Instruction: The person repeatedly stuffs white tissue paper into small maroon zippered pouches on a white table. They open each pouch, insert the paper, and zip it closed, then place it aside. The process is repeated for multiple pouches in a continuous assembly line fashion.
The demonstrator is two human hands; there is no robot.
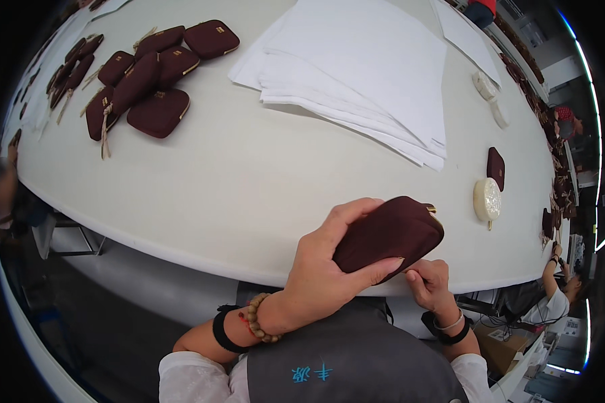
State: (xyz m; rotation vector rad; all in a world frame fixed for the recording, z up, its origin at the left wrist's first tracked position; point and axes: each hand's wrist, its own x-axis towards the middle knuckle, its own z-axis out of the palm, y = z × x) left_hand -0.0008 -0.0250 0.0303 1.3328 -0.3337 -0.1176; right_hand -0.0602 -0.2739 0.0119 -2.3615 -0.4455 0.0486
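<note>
A dark maroon zip pouch (391,232) with gold-coloured zipper trim is held up over the table's near edge. My left hand (323,265) wraps round it from the left, thumb along its lower side and fingers behind. Just below the pouch's lower right edge, my right hand (431,281) is closed, its thumb pressed to curled fingers. Whatever sits between those fingertips is hidden or too small to name. Farther left on the table lies a heap of similar maroon pouches (158,114), some with beige tassels.
A loose stack of white paper sheets (356,67) covers the far middle of the white table (215,181). On the right lie a round cream-coloured item in clear wrap (487,199), a maroon pouch (495,168) and a pale wrapped item (491,101). Another person (551,302) sits at far right.
</note>
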